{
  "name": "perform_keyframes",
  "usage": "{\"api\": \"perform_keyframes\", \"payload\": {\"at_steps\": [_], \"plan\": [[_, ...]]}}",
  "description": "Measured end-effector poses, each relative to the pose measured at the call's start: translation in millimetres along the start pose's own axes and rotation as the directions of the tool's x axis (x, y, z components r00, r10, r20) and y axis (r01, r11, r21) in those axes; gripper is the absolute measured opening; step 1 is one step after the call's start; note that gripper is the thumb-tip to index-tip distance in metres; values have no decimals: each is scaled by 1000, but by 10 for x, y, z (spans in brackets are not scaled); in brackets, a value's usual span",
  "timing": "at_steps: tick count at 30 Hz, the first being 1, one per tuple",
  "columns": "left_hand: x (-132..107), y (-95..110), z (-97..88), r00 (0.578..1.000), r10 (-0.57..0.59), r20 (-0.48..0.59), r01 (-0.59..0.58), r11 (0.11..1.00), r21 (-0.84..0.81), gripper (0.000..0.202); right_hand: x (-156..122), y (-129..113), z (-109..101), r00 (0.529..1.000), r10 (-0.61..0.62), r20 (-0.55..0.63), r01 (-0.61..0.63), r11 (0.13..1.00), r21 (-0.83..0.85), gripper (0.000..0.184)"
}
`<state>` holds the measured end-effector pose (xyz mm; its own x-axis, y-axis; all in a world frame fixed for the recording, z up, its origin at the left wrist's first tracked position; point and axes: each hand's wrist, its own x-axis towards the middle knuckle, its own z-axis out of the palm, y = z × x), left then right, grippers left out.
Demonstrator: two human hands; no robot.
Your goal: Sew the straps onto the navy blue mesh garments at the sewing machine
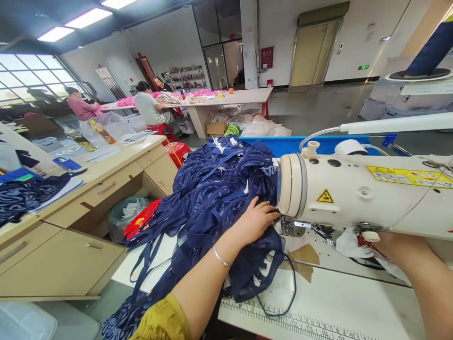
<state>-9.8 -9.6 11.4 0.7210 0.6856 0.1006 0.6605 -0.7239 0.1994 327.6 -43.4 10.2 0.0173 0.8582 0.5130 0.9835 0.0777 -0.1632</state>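
Head camera view: the left hand (260, 218), palm down with a silver bangle (221, 257) at the wrist, lies on a large heap of navy-blue, strappy mesh garments (212, 189). Its fingers are extended and a little apart, the thumb lifted away from them; the hand looks open, resting on the cloth rather than closed around it. The fingertips point right and sit just beside the rounded end of a cream-white sewing machine (347, 184), near the metal presser-foot parts (292, 227) beneath it.

The heap spreads beyond the hand and out to its left, with small white tags showing among the folds. More navy fabric passes under the hand and forearm, and its straps and a thin dark cord loop (294, 283) trail on the near side, over the white tabletop (371, 293), close to a printed ruler scale (304, 328). Brown, film-like pieces (307, 255) lie on the tabletop to the right of the garments.

The right hand (391, 243) reaches under the machine's arm, well apart from the heap, beside a crumpled white cloth (348, 245) and a dark-red patterned scrap (368, 245). Its fingers are hidden, so I cannot tell whether it grips either one.
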Motion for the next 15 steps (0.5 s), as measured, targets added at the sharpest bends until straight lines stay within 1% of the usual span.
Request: {"api": "perform_keyframes", "payload": {"at_steps": [3,5,7,10,13,15], "plan": [[-8,31,-47,997,21,-76,-23,999,-23,25,-8,-19,27,1000,6,-20,-6,1000,-6,77],[-17,75,-96,991,56,-120,-58,998,-12,27,-21,5,48,998,-28,-50,27,999,-19,73],[-35,132,-143,989,75,-131,-75,997,4,27,-32,54,69,996,-64,-59,62,997,-34,70],[-72,218,-167,990,117,-77,-117,993,0,24,-42,142,111,997,-79,-13,78,995,-55,72],[-100,277,-118,975,223,-11,-223,974,-43,23,-52,183,141,999,-26,31,28,997,-67,71],[-106,292,-62,964,265,0,-264,962,-70,22,-62,184,141,999,14,44,-11,998,-69,67]]}}
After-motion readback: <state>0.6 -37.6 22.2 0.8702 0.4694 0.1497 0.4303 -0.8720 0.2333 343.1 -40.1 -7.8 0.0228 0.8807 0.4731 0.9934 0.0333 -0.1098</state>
